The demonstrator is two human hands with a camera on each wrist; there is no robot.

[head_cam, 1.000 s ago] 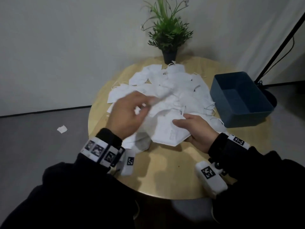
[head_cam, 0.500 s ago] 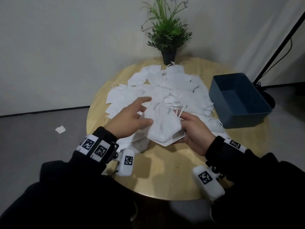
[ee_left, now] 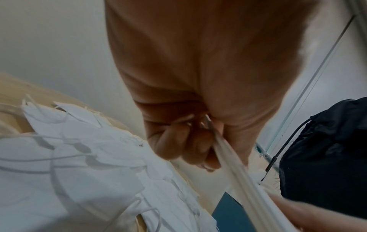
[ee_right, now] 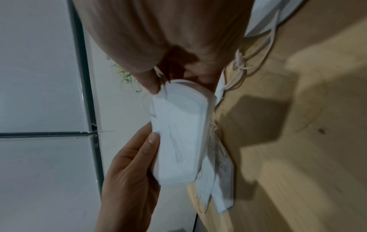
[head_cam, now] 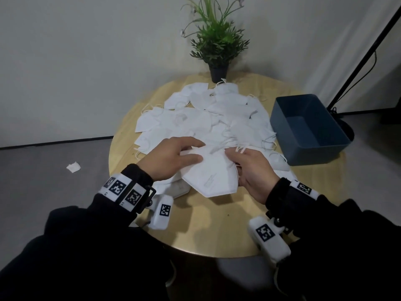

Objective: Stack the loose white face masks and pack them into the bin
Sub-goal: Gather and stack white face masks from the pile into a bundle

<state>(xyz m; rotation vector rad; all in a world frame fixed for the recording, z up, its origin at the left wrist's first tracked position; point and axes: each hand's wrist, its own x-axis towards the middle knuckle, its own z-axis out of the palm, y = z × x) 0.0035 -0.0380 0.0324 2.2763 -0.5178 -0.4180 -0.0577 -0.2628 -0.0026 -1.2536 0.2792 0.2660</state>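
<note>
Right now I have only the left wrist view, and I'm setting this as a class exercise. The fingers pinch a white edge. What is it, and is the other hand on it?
Observer: It is a stack of white face masks. The left hand grips one side and the right hand grips the opposite side.
Operator: How thick is it?
Observer: The right wrist view shows several layered edges, but I cannot count them.
Operator: Is anything in the bin?
Observer: In the head view the blue bin has a bare floor with no masks inside. It sits to the right of the loose mask pile.
</note>
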